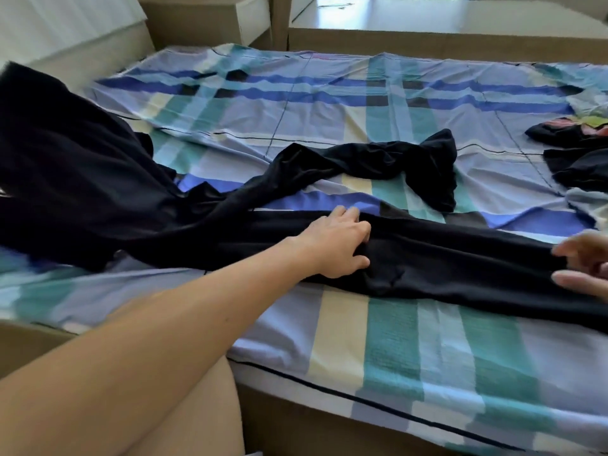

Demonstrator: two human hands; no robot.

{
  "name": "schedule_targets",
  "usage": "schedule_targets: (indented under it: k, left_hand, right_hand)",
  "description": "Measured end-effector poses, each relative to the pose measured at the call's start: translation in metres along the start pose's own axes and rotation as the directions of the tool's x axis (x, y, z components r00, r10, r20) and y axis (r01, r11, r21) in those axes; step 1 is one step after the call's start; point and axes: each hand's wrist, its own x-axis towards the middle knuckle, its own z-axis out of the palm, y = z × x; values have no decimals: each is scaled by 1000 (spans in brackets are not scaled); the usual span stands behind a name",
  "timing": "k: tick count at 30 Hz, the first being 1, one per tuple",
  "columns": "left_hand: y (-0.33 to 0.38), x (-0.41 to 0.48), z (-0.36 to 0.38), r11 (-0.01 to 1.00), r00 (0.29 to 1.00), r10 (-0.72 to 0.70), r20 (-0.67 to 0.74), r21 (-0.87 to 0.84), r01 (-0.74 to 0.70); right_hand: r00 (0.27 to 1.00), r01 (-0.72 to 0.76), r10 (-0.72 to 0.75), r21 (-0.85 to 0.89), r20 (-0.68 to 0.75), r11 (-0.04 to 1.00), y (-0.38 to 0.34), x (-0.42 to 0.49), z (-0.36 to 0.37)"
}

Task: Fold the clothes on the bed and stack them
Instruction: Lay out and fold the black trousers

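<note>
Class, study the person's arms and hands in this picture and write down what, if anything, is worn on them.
The left hand and its arm are bare as far as shown: no sleeve, glove, watch or bracelet. The right hand, blurred and cut by the frame edge, shows no glove or sleeve either.

Pale wooden nightstand (pixel 210 18) at upper left, long wooden ledge (pixel 444 44) to its right, glossy tabletop (pixel 427 11) beyond
</note>
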Motion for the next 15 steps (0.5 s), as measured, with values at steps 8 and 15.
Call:
schedule_targets:
  k: [8,15]
  left_hand:
    - [-51,-11,-11,953,954,-263,-145,116,280]
    - [-124,-13,-17,673,672,-739,-41,-64,737]
  right_hand:
    - [957,135,-90,-149,275,980,-70,49,56]
    - [964,157,-145,-37,224,987,-78,63,65]
